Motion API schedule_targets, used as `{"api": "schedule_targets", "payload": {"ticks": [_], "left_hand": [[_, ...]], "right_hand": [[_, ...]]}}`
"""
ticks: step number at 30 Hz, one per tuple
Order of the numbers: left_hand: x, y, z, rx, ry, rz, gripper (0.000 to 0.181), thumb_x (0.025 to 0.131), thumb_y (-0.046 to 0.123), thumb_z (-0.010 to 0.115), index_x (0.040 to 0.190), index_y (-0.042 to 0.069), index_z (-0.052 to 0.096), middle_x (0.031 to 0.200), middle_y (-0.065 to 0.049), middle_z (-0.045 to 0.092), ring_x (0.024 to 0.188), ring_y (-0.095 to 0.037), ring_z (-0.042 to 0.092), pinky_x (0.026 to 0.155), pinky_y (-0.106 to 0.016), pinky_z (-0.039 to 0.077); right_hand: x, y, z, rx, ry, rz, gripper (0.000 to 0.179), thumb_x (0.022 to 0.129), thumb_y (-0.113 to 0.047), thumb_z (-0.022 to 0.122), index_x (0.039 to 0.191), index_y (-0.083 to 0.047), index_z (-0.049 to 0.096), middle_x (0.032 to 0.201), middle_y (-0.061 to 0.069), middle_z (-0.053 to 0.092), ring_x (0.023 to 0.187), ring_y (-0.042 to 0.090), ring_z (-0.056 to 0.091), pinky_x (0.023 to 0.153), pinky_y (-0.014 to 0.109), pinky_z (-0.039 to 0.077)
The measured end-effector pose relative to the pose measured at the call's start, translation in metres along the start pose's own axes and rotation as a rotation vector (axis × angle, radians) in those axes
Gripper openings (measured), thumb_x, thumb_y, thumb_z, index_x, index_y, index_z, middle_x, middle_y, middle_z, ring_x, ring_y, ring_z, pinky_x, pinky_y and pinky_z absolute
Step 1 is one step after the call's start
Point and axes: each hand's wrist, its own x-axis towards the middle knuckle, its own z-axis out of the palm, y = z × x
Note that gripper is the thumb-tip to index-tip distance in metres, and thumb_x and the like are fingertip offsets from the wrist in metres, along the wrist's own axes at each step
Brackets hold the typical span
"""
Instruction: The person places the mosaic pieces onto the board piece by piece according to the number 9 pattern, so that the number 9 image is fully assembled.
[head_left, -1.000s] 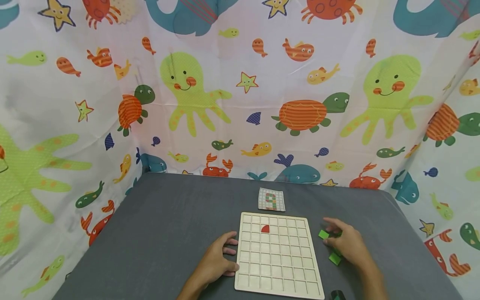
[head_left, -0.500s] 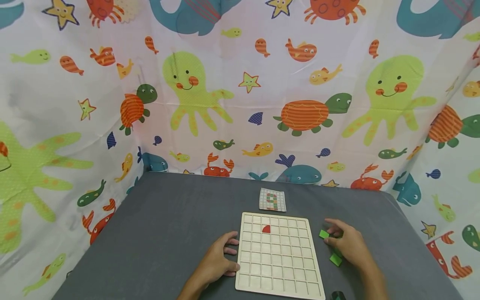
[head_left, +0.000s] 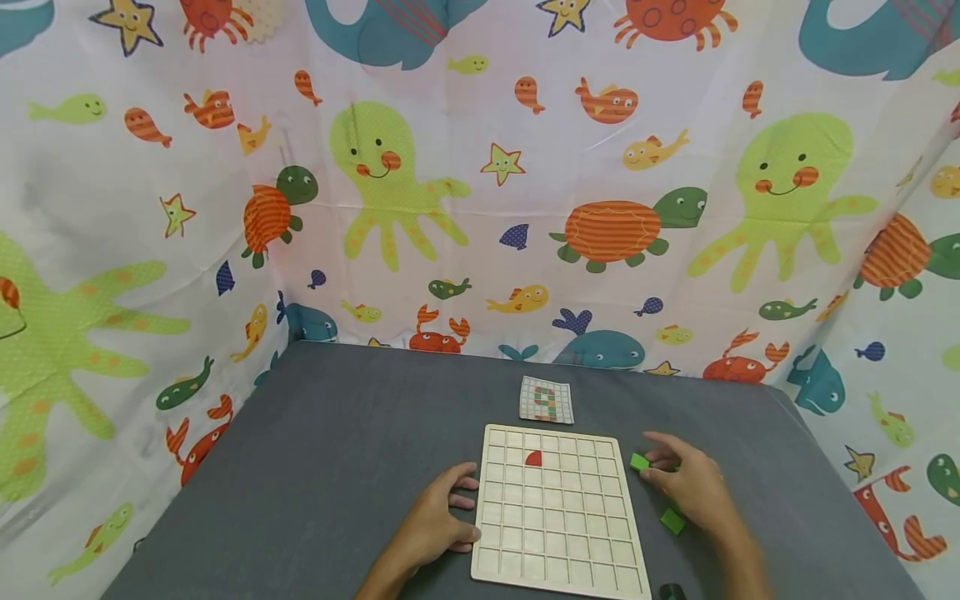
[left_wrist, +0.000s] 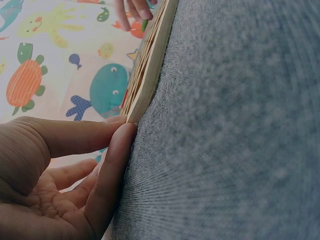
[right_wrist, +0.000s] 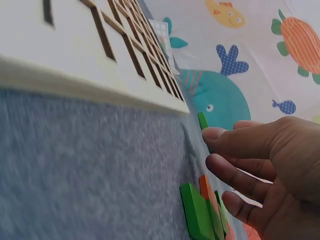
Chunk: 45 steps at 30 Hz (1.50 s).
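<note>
A pale wooden grid board point(head_left: 562, 536) lies on the table, with a red quarter-circle piece point(head_left: 534, 459) in one of its upper squares. My left hand point(head_left: 432, 521) pinches the board's left edge between thumb and finger, as the left wrist view shows closely. To the right of the board, my right hand point(head_left: 696, 485) pinches a small green square tile point(head_left: 639, 462) between thumb and fingers, clear of the table. Under that hand sit more pieces: a green tile point(right_wrist: 196, 214) and an orange one point(right_wrist: 207, 189), partly hidden in the head view.
A small card printed with a coloured grid pattern point(head_left: 546, 400) lies beyond the board. At the front edge of the view, right of the board, is a dark rounded object point(head_left: 672, 592). A sea-animal cloth point(head_left: 480, 208) hangs around the grey table point(head_left: 360, 425).
My right hand has raised the green tile and shifted it slightly left, toward the board. The left hand keeps its hold on the board's edge.
</note>
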Motion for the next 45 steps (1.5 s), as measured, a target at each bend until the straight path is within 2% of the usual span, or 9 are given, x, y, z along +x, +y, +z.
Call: {"api": "schedule_targets", "payload": {"ticks": [7,12,22,29,32,37,40,45], "left_hand": [[0.000,0.001,0.000,0.001,0.003,-0.007,0.096,0.072,-0.021,0.081,0.157,0.008,0.048,0.140,-0.013,0.058,0.114,-0.029,0.061,0.060,-0.042,0.066],[0.000,0.000,0.001,0.004,0.003,-0.008,0.095,0.072,-0.021,0.081,0.156,0.009,0.049,0.139,-0.013,0.058,0.114,-0.029,0.061,0.061,-0.042,0.066],[-0.001,0.001,0.000,0.004,-0.003,0.004,0.095,0.072,-0.020,0.081,0.156,0.008,0.048,0.140,-0.014,0.057,0.115,-0.030,0.060,0.060,-0.042,0.065],[-0.001,0.001,0.000,0.007,-0.002,0.009,0.095,0.072,-0.020,0.081,0.156,0.007,0.048,0.140,-0.015,0.057,0.115,-0.030,0.061,0.060,-0.042,0.066],[-0.001,0.001,0.000,0.006,-0.002,0.007,0.095,0.072,-0.020,0.081,0.156,0.007,0.048,0.140,-0.015,0.057,0.115,-0.030,0.061,0.060,-0.042,0.066],[-0.001,0.001,0.001,0.008,-0.002,0.003,0.095,0.072,-0.021,0.081,0.156,0.007,0.049,0.140,-0.014,0.057,0.115,-0.030,0.060,0.060,-0.042,0.065],[-0.001,0.001,0.001,0.013,0.001,0.005,0.094,0.072,-0.021,0.080,0.156,0.008,0.049,0.140,-0.015,0.057,0.115,-0.030,0.060,0.060,-0.042,0.065],[-0.001,0.001,0.001,0.023,0.006,0.010,0.094,0.071,-0.021,0.081,0.155,0.008,0.050,0.140,-0.015,0.057,0.114,-0.030,0.061,0.059,-0.041,0.065]], "right_hand": [[0.001,-0.013,0.006,0.046,-0.028,-0.042,0.061,0.089,-0.006,0.085,0.145,-0.003,0.062,0.110,0.010,0.075,0.096,0.023,0.072,0.068,0.027,0.057],[0.001,-0.021,0.013,0.047,-0.016,-0.077,0.060,0.086,-0.005,0.086,0.142,-0.004,0.064,0.109,0.009,0.075,0.092,0.021,0.072,0.069,0.026,0.057],[0.001,-0.035,0.022,0.092,-0.026,-0.072,0.059,0.089,-0.003,0.084,0.144,-0.006,0.064,0.111,0.008,0.075,0.096,0.022,0.072,0.079,0.036,0.065],[0.002,-0.041,0.029,0.128,-0.041,-0.123,0.058,0.090,-0.003,0.083,0.144,-0.005,0.063,0.111,0.009,0.074,0.097,0.023,0.073,0.076,0.029,0.062],[0.002,-0.044,0.033,0.129,-0.048,-0.109,0.057,0.089,-0.002,0.083,0.142,-0.006,0.065,0.110,0.009,0.074,0.097,0.024,0.074,0.073,0.029,0.061],[0.002,-0.050,0.037,0.109,-0.054,-0.072,0.057,0.088,-0.005,0.085,0.142,-0.010,0.066,0.109,0.005,0.074,0.098,0.023,0.074,0.078,0.036,0.063],[0.002,-0.053,0.040,0.114,-0.058,-0.075,0.056,0.089,-0.006,0.084,0.142,-0.011,0.067,0.109,0.004,0.074,0.099,0.022,0.073,0.081,0.040,0.063],[0.004,-0.058,0.045,0.118,-0.059,-0.105,0.054,0.090,-0.003,0.082,0.142,-0.011,0.067,0.108,0.003,0.074,0.097,0.019,0.073,0.081,0.036,0.062]]}}
